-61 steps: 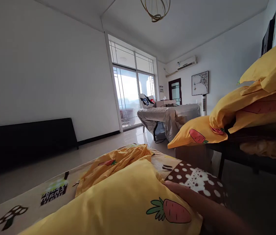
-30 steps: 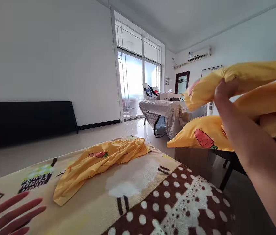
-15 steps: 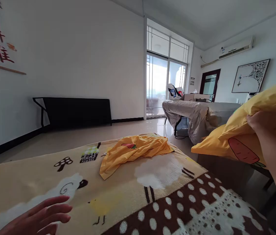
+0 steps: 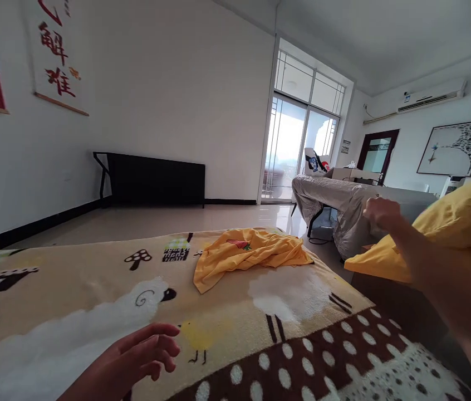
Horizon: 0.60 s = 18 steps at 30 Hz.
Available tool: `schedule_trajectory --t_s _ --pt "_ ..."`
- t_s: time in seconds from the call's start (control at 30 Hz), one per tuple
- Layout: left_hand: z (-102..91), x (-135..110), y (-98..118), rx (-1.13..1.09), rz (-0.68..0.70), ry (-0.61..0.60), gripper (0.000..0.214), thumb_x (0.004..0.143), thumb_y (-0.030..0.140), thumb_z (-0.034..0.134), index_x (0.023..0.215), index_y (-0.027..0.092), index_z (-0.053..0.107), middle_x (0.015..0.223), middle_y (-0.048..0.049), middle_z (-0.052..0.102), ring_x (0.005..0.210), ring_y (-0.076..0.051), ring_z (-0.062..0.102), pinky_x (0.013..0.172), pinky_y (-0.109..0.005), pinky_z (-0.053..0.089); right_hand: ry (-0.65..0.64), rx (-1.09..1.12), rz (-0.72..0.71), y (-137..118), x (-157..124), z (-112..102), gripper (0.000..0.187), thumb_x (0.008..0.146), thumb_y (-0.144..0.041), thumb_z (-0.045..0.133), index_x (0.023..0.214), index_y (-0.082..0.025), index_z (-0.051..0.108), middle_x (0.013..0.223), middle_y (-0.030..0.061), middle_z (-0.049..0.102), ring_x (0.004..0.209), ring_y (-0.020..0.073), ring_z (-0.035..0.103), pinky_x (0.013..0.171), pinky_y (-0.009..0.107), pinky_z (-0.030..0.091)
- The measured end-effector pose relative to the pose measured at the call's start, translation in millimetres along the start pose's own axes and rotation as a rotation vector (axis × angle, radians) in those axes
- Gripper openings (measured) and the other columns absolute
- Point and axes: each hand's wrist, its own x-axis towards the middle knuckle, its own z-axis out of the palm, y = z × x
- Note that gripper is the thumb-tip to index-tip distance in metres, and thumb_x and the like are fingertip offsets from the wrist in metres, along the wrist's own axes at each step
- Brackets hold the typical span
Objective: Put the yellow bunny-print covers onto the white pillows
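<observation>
My left hand (image 4: 141, 353) hovers over the printed blanket (image 4: 227, 303), its fingers a little bent and apart, holding nothing. A crumpled yellow cloth with a carrot print (image 4: 256, 256), like a pillowcase, lies near the blanket's far edge, beyond that hand. At the right, my right hand (image 4: 382, 214) is raised with curled fingers, and nothing shows in them. Its forearm passes in front of the yellow pillows (image 4: 465, 217), which are stacked beside the blanket and cut off by the view's edge. The hand itself appears apart from the pillows.
A table under a grey plastic cover (image 4: 327, 192) stands beyond the pillows, with a box (image 4: 350, 174) on top. A folded black table (image 4: 156, 178) leans at the left wall. Glass sliding doors (image 4: 285, 145) are at the back.
My right hand has come away from the yellow pillows and moved left and up. My left hand has shifted right over the blanket. The view has turned left.
</observation>
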Motion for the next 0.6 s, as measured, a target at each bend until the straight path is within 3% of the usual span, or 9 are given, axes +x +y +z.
schedule_trajectory --t_s 0.07,0.17,0.23,0.3,0.37,0.43,0.6 --pt "-4.7 0.3 -1.0 -0.023 0.010 -0.020 0.039 0.059 0.050 0.077 0.085 0.021 0.071 0.076 -0.0079 0.068 0.070 -0.025 0.063 0.059 -0.029 0.049 -0.282 -0.131 -0.129 -23.1 -26.5 50.3 0.032 0.094 -0.031 0.049 0.120 -0.013 0.053 0.118 0.0099 0.056 0.101 0.0182 0.058 0.086 0.041 0.050" --pt "-6.4 -4.3 0.4 -0.076 0.035 -0.039 0.038 0.060 0.051 0.077 0.083 0.021 0.071 0.074 -0.0070 0.067 0.068 -0.022 0.063 0.058 -0.027 0.046 -0.641 -0.249 -0.374 -54.3 -102.1 139.6 0.034 0.090 -0.032 0.056 0.117 -0.012 0.055 0.117 0.0103 0.057 0.100 0.0192 0.059 0.086 0.040 0.050" --pt "-6.3 -8.8 2.5 -0.108 0.034 -0.037 0.041 0.056 0.052 0.079 0.079 0.019 0.070 0.071 -0.0064 0.066 0.064 -0.021 0.062 0.058 -0.027 0.045 -0.793 -0.279 -0.511 -69.9 -162.3 190.6 0.031 0.091 -0.033 0.054 0.116 -0.016 0.056 0.119 0.0085 0.057 0.103 0.0196 0.058 0.088 0.041 0.050" --pt "-8.4 -13.8 5.6 -0.120 0.032 -0.033 0.042 0.054 0.051 0.081 0.078 0.018 0.070 0.069 -0.0059 0.066 0.062 -0.020 0.062 0.057 -0.027 0.043 -0.877 -0.291 -0.601 -80.1 -215.3 225.3 0.032 0.090 -0.033 0.055 0.118 -0.017 0.056 0.124 0.0089 0.054 0.109 0.0214 0.055 0.092 0.044 0.047" --pt "-13.7 -19.9 10.6 -0.136 0.057 -0.023 0.041 0.056 0.049 0.080 0.079 0.017 0.070 0.070 -0.0055 0.066 0.063 -0.019 0.062 0.058 -0.026 0.043 -0.910 -0.308 -0.637 -84.3 -252.7 243.9 0.033 0.090 -0.032 0.056 0.119 -0.016 0.056 0.128 0.0093 0.052 0.114 0.0234 0.052 0.096 0.047 0.044" --pt "-20.5 -27.3 17.8 -0.163 0.102 -0.003 0.038 0.060 0.046 0.079 0.082 0.017 0.070 0.071 -0.0050 0.066 0.065 -0.019 0.062 0.060 -0.027 0.043 -0.909 -0.329 -0.641 -84.5 -272.3 251.0 0.033 0.089 -0.031 0.057 0.118 -0.016 0.056 0.130 0.0094 0.051 0.118 0.0244 0.050 0.099 0.049 0.041" --pt "-29.1 -43.2 33.9 -0.239 0.200 0.066 0.030 0.063 0.040 0.077 0.078 0.016 0.068 0.067 -0.0033 0.065 0.062 -0.018 0.060 0.059 -0.027 0.042 -0.831 -0.347 -0.620 -95.9 -261.2 239.6 0.032 0.090 -0.034 0.056 0.116 -0.016 0.056 0.124 0.0086 0.055 0.112 0.0226 0.053 0.096 0.047 0.044"
